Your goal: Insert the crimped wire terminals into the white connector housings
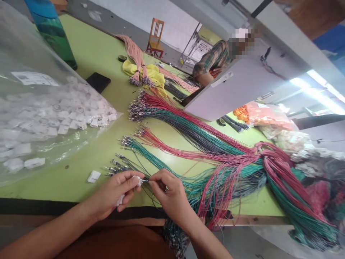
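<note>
My left hand (115, 192) is closed around a small white plastic connector (138, 180), held just above the near edge of the green table (88, 64). My right hand (168, 192) pinches a thin dark wire (147, 178) whose tip meets the connector. Fanned bundles of red, green and dark wires (188, 140) with metal terminal ends lie just beyond both hands. One loose white connector (93, 176) rests on the table left of my left hand.
A large clear bag of white connectors (40, 118) fills the left. A green bottle (54, 28), a black phone (98, 82), pink wire bundles (136, 57) on yellow cloth and a white board (237, 90) lie farther back. Another person (212, 61) sits at the far side.
</note>
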The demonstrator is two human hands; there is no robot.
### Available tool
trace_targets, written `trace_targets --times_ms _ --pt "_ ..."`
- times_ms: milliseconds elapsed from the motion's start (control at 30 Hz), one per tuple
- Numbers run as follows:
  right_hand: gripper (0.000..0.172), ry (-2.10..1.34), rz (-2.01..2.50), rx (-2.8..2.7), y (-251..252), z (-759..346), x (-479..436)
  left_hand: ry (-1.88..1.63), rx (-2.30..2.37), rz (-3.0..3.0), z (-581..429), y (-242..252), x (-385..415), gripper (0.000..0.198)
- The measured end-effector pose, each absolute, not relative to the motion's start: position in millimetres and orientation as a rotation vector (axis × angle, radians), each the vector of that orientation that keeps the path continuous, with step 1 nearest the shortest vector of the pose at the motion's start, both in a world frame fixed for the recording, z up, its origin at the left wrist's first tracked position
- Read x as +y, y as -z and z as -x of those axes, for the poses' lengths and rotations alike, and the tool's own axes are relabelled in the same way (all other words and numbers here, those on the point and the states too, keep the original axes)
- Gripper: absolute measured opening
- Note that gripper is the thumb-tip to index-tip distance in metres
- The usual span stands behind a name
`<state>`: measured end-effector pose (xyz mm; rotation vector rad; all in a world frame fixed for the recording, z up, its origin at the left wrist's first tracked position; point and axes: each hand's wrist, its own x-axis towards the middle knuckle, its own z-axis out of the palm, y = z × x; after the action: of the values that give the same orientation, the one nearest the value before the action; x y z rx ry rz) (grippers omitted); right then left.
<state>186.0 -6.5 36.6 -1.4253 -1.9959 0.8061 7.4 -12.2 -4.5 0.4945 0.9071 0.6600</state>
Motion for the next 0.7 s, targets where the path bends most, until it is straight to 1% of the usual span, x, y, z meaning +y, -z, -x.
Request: trace_targets --times_ms 133,300,500,700 --pt "0.016 -0.775 1.438 -2.072 -39.8 -184.1 -7.4 -0.66 0.911 -0.487 -6.7 4.1 -12.8 0.037" --pt "0.017 -0.71 1.45 -2.173 -43.4 -183.2 -7.2 -0.666 0.913 -0.513 -7.5 8.0 -14.3 0.035" --pt "0.02 -0.739 1.364 -2.266 -34.8 -177.7 -4.6 -0.66 0.949 -0.65 -10.4 14.0 -17.4 0.036" --pt "0.016 -0.775 1.388 -2.2 -29.4 -180.6 -5.6 -0.655 0.962 -0.674 -11.1 15.6 -17.5 0.034"
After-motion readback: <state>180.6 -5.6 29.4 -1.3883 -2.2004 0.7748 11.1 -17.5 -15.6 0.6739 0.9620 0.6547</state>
